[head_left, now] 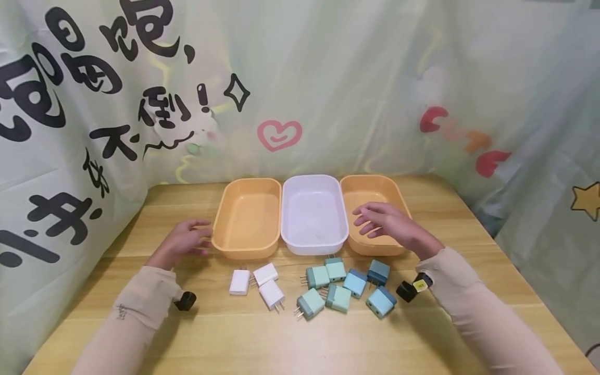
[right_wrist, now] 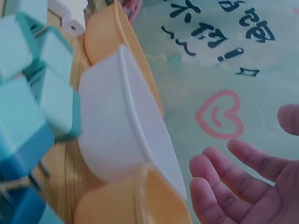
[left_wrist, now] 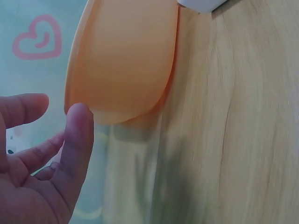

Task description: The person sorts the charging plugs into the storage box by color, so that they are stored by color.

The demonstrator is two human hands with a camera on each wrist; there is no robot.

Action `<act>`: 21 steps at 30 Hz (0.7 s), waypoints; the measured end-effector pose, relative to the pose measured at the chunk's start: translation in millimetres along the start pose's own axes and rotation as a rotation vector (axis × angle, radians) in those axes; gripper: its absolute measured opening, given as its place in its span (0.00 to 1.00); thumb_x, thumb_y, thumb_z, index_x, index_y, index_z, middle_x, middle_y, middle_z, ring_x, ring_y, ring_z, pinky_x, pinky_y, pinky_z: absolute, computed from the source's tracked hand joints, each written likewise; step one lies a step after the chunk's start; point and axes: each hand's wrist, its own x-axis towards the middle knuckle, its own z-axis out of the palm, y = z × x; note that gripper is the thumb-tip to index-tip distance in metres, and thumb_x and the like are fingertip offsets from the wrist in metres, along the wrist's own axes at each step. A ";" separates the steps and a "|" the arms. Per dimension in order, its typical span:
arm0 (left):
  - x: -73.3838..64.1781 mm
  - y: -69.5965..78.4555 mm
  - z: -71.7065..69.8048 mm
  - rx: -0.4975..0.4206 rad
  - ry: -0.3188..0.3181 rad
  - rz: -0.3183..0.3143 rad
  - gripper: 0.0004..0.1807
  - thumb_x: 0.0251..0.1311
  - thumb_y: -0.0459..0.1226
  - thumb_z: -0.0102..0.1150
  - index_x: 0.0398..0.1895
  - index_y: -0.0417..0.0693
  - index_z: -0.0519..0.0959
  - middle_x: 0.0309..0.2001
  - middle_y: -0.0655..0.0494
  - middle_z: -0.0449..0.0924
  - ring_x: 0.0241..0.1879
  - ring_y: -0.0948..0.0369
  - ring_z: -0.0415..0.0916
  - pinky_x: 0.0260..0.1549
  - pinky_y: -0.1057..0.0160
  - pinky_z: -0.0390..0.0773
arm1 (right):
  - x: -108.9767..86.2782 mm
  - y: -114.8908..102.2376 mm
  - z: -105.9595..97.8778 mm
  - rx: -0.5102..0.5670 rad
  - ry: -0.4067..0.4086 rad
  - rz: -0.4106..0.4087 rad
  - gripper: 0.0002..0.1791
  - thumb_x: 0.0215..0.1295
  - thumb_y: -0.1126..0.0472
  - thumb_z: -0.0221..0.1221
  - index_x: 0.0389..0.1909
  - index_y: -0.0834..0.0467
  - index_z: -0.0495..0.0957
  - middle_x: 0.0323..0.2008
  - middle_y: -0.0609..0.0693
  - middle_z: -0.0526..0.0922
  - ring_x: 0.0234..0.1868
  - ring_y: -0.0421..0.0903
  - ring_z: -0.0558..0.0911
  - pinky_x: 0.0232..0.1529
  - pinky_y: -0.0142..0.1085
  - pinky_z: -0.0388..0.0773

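Observation:
My left hand [head_left: 184,240] is beside the left rim of the left orange bin [head_left: 247,219], its fingers relaxed and holding nothing. Over the right orange bin [head_left: 370,190] is my right hand [head_left: 391,223], fingers loosely spread and nothing between them. A white bin [head_left: 314,213] stands between the two orange ones. In front of the bins lie three white charger plugs [head_left: 240,282], several light-green charger plugs [head_left: 338,298] and three blue charger plugs [head_left: 381,302]. The left wrist view has the left thumb [left_wrist: 79,135] overlapping the orange bin's end.
All of this stands on a wooden table [head_left: 225,344]. Behind it hangs a pale green cloth [head_left: 328,104] with black lettering and a pink heart [head_left: 279,135]. Black wrist cameras [head_left: 186,301] sit at both cuffs.

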 end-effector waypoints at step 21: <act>4.5 -4.2 5.0 -0.069 -0.042 0.024 0.30 0.68 0.29 0.50 0.71 0.33 0.55 0.43 0.44 0.74 0.35 0.59 0.77 0.35 0.64 0.84 | 35.3 -26.2 69.4 0.068 -0.228 0.061 0.25 0.76 0.53 0.44 0.61 0.70 0.67 0.47 0.62 0.78 0.45 0.58 0.81 0.47 0.47 0.81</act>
